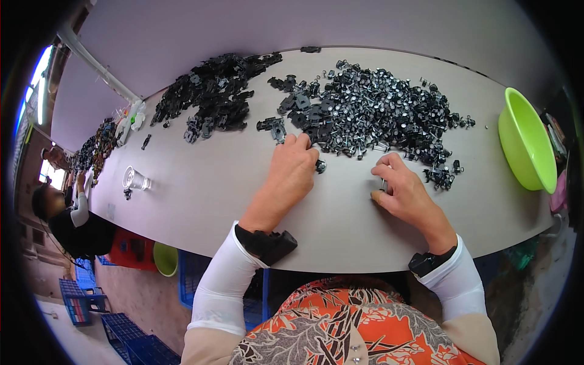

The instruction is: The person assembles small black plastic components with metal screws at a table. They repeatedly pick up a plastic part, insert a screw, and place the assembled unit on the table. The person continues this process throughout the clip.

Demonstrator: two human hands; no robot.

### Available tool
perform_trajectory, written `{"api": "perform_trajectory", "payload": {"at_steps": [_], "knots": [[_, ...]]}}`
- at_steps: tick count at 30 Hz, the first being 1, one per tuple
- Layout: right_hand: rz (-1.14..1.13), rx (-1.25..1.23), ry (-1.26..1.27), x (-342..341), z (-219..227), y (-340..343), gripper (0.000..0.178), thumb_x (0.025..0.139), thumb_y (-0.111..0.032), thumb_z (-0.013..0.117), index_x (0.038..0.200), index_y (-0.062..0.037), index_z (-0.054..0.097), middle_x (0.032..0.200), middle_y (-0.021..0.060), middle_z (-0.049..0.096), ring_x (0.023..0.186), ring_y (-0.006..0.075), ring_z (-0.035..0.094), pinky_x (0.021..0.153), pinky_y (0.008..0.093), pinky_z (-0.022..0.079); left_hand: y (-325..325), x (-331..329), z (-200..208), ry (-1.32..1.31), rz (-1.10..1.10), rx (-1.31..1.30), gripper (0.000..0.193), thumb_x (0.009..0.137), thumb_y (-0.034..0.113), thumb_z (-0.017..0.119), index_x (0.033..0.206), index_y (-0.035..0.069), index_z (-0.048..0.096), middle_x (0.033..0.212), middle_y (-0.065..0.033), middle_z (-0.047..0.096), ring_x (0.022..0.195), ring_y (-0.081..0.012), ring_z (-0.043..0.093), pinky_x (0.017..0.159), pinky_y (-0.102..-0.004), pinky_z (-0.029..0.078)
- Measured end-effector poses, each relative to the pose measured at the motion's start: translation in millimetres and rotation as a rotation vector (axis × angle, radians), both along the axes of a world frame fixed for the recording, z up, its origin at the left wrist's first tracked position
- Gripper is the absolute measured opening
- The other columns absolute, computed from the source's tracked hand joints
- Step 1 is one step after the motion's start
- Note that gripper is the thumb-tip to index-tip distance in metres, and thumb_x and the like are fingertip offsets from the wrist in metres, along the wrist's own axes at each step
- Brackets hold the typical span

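Observation:
A large heap of small bolts with black heads or caps and shiny metal shanks (389, 109) lies at the middle right of the table. My right hand (409, 191) is at its near edge, thumb and forefinger pinched around a bolt (383, 184). To the left, my left hand (291, 169) is curled palm down, with a small black part with a shiny face (320, 165) at its thumb side. Its fingertips are mostly hidden. Just beyond its knuckles, flat black plastic clips (277, 129) lie beside the heap.
Another pile of black clips (213, 91) lies at the back left. A clear plastic cup (135, 179) lies tipped on the left. At the right edge leans a lime-green basin (526, 143). A co-worker (70, 213) sits at the far left end. Blue crates (137, 340) stand below.

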State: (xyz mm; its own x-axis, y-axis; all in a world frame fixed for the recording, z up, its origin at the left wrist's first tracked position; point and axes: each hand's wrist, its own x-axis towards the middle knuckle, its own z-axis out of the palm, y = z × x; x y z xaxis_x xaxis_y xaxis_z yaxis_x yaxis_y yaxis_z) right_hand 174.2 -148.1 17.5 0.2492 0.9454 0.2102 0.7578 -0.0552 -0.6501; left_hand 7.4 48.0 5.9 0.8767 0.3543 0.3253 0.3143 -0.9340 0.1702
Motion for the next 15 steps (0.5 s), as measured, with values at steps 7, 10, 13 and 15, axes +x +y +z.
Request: {"api": "perform_trajectory", "payload": {"at_steps": [7,10,13,15], "knots": [[0.013,-0.032,-0.058,5.5,-9.7,-1.9,0.02,0.076,0.002,0.065,0.095,0.0011,0.061,0.103,0.015,0.052,0.082,0.0347,0.06,0.072,0.0424,0.05,-19.0,0.0,4.9,-0.127,-0.099,-0.194,0.025,0.068,0.004,0.075,0.087,0.002,0.059,0.084,-0.009,0.059,0.086,-0.0307,0.055,0.075,-0.0382,0.046],[-0.003,-0.028,-0.062,5.6,-6.1,-2.5,0.02,0.075,0.002,0.066,0.094,0.0013,0.061,0.102,0.0147,0.052,0.083,0.0347,0.06,0.072,0.042,0.049,-27.8,-2.8,-6.1,-0.184,-0.042,-0.423,0.025,0.073,0.003,0.075,0.09,0.003,0.058,0.079,-0.0057,0.061,0.075,-0.0247,0.06,0.065,-0.032,0.048],[-0.015,-0.026,-0.137,8.8,-8.0,-2.4,0.023,0.075,0.002,0.068,0.096,0.0005,0.062,0.099,0.0139,0.054,0.083,0.0325,0.061,0.071,0.0405,0.049,-32.3,-1.7,-7.8,-0.375,-0.045,-1.188,0.021,0.079,0.002,0.073,0.095,0.002,0.059,0.08,-0.005,0.065,0.064,-0.0164,0.062,0.056,-0.0249,0.049],[-0.007,0.023,0.019,6.5,-6.6,-2.3,0.027,0.073,0.003,0.07,0.098,-0.0005,0.062,0.099,0.0135,0.055,0.084,0.0312,0.061,0.072,0.0386,0.05,-34.3,-3.2,6.2,-0.32,0.039,-1.556,0.025,0.078,0.005,0.077,0.097,0.001,0.062,0.081,-0.0038,0.067,0.061,-0.011,0.063,0.053,-0.023,0.05]]}}
